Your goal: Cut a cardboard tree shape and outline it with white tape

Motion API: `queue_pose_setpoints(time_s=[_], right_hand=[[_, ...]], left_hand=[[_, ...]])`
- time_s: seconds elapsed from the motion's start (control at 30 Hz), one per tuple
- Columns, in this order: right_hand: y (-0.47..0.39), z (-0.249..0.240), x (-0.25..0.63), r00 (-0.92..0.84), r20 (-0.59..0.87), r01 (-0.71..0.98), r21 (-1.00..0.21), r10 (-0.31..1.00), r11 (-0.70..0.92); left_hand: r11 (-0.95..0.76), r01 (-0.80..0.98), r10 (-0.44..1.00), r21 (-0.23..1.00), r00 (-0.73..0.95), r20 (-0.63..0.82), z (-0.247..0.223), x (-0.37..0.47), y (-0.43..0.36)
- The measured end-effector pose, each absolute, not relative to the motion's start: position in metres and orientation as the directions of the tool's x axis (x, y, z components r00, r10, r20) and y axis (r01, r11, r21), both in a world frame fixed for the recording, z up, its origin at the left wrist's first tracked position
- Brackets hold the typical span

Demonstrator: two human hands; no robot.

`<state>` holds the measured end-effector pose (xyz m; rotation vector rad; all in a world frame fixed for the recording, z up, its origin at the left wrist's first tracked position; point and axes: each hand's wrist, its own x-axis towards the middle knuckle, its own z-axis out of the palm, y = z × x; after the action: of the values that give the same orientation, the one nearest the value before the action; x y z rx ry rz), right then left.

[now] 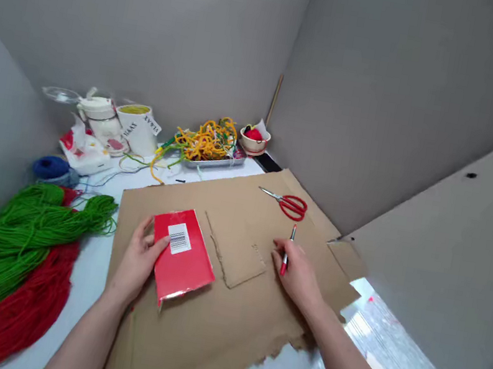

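My left hand grips the left edge of a flat red card piece with a white barcode label, thumb on top and fingers at its edge. A red-and-silver pen is held in my right hand, its tip pointing away from me. Between the hands lies a cut piece of cardboard with one ragged left edge. Everything here rests over a large cardboard sheet. Beyond my right hand, red-handled scissors lie on the sheet.
Green yarn and red yarn fill the left side. At the back stand a white jug, a white canister, a tray of yellow yarn and a small bowl. Grey panels enclose the table.
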<state>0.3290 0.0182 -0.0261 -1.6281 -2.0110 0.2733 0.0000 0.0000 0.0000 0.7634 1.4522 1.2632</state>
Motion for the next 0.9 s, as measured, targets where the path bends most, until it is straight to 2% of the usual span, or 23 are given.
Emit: queue_pose_setpoints(time_s=[0.37, 0.9], right_hand=[[0.018, -0.023, 0.326, -0.111, 0.277, 0.819, -0.518, 0.954, 0.246], [0.014, -0.024, 0.336, -0.218, 0.229, 0.761, -0.569, 0.949, 0.312]], left_hand=[[0.264, -0.161, 0.914, 0.951, -0.272, -0.300, 0.000, -0.001, -0.001], [0.274, -0.131, 0.904, 0.953, -0.302, -0.302, 0.002, 0.001, -0.004]])
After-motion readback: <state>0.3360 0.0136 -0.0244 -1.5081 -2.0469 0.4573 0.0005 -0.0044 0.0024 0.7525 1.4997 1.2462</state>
